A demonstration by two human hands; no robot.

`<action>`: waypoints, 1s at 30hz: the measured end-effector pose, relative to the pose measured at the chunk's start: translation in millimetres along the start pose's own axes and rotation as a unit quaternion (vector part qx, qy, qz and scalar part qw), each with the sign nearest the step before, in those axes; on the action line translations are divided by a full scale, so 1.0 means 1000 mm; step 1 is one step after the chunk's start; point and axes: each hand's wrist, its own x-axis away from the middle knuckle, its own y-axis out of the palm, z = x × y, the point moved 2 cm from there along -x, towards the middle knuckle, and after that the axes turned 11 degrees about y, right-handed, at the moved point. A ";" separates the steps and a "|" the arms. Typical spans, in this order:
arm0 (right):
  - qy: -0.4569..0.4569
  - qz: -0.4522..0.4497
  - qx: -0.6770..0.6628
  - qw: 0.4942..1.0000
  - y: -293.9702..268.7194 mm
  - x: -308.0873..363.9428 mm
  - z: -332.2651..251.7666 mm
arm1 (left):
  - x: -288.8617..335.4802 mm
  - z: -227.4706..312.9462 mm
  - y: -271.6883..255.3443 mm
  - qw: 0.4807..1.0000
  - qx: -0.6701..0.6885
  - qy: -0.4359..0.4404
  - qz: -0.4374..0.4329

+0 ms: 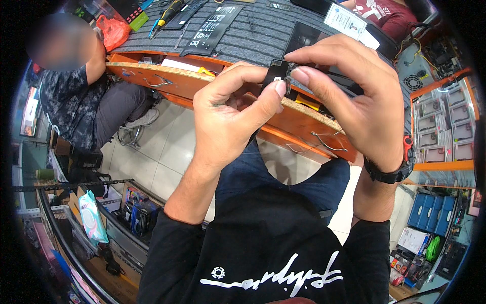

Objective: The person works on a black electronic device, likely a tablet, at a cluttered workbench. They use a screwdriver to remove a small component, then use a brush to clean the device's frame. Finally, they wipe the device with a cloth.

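Just above the table's front edge, a small black, glossy rectangular part (pixel 275 70) is held between both hands; its exact kind cannot be made out. My left hand (pixel 217 114) pinches its near end between thumb and bent fingers. My right hand (pixel 362 91), with a black and red watch on the wrist, comes from the other side. Its thumb and index finger are closed at the part's right edge. Below the right fingers lies a dark flat device (pixel 304 36), partly covered by the hand. Farther left, a flat black battery pack (pixel 210 33) rests on the ribbed grey mat.
A yellow-black screwdriver (pixel 169 12) and a red plastic bag (pixel 114 33) are at the far left. Orange drawers (pixel 177 81) stand partly open under the tabletop. One person (pixel 76 96) sits at the left; another (pixel 385 15) is across the table. A card (pixel 345 21) lies far right.
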 end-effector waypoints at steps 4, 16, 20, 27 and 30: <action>0.049 -0.029 -0.054 0.997 0.003 -0.003 0.002 | 0.002 0.000 0.001 1.000 -0.010 -0.003 -0.013; 0.130 -0.037 -0.090 0.987 0.007 -0.003 0.005 | 0.001 0.003 0.001 0.998 0.035 -0.041 -0.025; 0.074 0.024 -0.051 0.996 0.004 -0.006 0.003 | 0.001 0.004 0.000 0.996 0.042 -0.072 -0.010; 0.102 0.079 -0.036 0.991 0.012 0.015 -0.012 | 0.003 0.003 0.002 0.999 0.006 -0.032 0.024; 0.105 0.071 -0.050 0.991 0.023 0.022 -0.011 | 0.002 0.001 0.004 0.999 -0.028 0.033 0.024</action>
